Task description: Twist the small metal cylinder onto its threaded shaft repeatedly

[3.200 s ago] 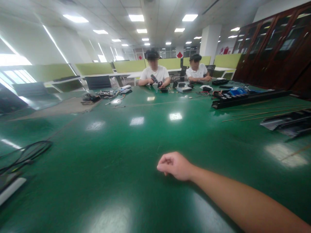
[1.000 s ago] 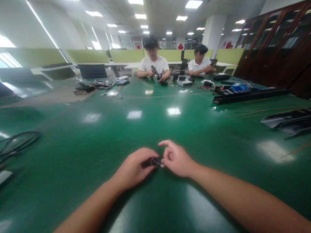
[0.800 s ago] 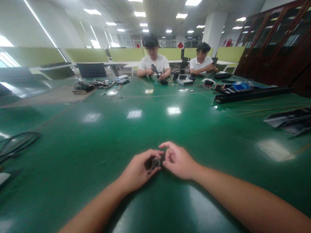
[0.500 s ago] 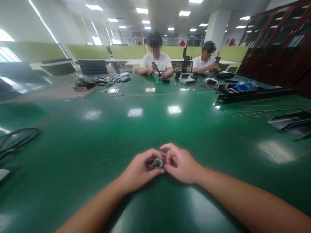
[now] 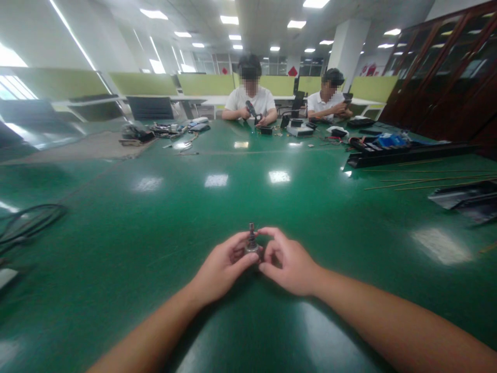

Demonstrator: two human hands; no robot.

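A dark metal part [image 5: 252, 241] (steel, seemingly) stands upright, shaft up.

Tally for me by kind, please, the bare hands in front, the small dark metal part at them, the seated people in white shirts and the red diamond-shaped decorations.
Bare hands in front: 2
Small dark metal part: 1
Seated people in white shirts: 2
Red diamond-shaped decorations: 2
Total: 7
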